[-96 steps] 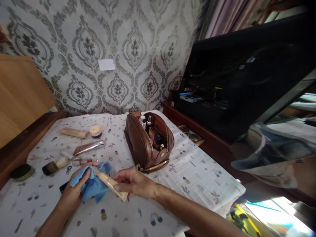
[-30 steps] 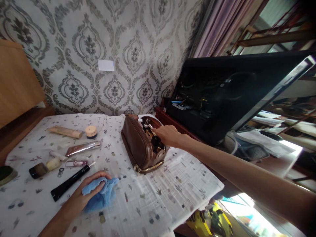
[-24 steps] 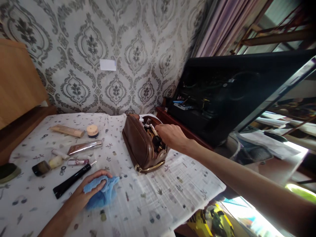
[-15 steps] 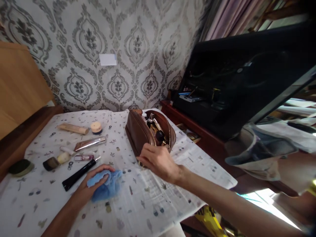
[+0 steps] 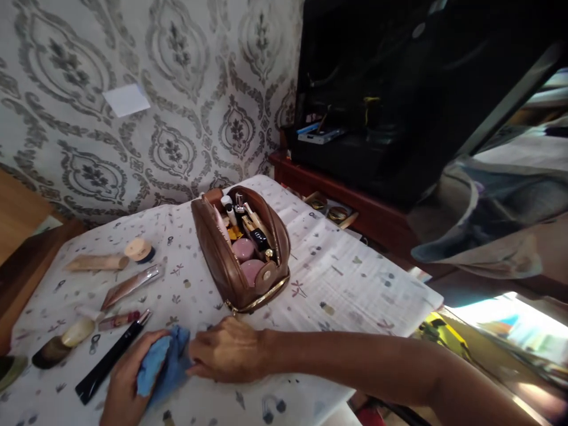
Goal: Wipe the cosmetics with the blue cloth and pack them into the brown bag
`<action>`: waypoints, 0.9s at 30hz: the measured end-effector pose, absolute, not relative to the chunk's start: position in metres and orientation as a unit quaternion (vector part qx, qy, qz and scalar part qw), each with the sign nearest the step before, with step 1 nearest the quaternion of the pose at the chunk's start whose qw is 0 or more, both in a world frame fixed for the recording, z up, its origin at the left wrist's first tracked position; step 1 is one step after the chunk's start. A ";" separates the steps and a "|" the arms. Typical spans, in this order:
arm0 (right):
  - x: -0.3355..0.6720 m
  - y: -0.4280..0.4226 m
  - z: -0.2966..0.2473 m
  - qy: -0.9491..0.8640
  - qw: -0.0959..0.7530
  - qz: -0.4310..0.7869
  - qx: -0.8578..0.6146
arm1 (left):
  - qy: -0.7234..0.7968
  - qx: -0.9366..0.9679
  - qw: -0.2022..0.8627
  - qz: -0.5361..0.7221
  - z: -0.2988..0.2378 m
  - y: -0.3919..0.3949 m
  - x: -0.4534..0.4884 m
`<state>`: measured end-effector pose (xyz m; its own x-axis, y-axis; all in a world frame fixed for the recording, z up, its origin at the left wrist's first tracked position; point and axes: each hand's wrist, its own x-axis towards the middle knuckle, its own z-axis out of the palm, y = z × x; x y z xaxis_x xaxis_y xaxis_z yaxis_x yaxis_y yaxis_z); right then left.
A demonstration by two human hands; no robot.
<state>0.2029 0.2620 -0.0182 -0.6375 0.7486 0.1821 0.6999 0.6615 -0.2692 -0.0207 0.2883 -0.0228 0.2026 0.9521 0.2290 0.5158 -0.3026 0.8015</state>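
My left hand (image 5: 128, 378) is wrapped round a crumpled blue cloth (image 5: 171, 361) above the table's near side. Beside it, my right hand (image 5: 231, 352) is closed, its fingertips at the cloth's right edge; what they hold, if anything, is hidden. Just beyond stands a brown cosmetic bag (image 5: 213, 254) with its top unzipped. Inside are pink round containers (image 5: 243, 249), a black-capped bottle (image 5: 260, 238) and several other cosmetics. A black tube with a silver tip (image 5: 110, 358) lies left of the cloth, near a lip gloss tube (image 5: 119, 320).
Left on the patterned cloth (image 5: 310, 331) lie a shiny tube (image 5: 132, 286), a beige tube (image 5: 95, 262), a small jar (image 5: 139, 250) and a makeup brush (image 5: 64, 342). A large black television (image 5: 399, 118) stands at the right on a reddish-brown cabinet with an open drawer (image 5: 337, 214).
My right hand has left the bag's near corner and come to the blue cloth. The view has turned right, and more of the bag's contents now shows.
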 end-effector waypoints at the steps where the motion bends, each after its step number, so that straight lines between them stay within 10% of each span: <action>1: 0.204 0.262 -0.019 -0.901 0.145 0.093 -0.398 | 0.515 0.724 0.285 0.359 -0.025 0.289 -0.020; 27: 0.206 0.267 -0.028 -0.933 0.143 0.130 -0.303 | 0.507 0.800 0.184 0.264 -0.024 0.301 -0.016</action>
<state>0.2056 0.2671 -0.0284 -0.7755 0.6026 0.1883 0.5280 0.7826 -0.3299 -0.0164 0.3006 -0.0242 0.3473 0.9078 0.2352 0.7132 -0.4186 0.5622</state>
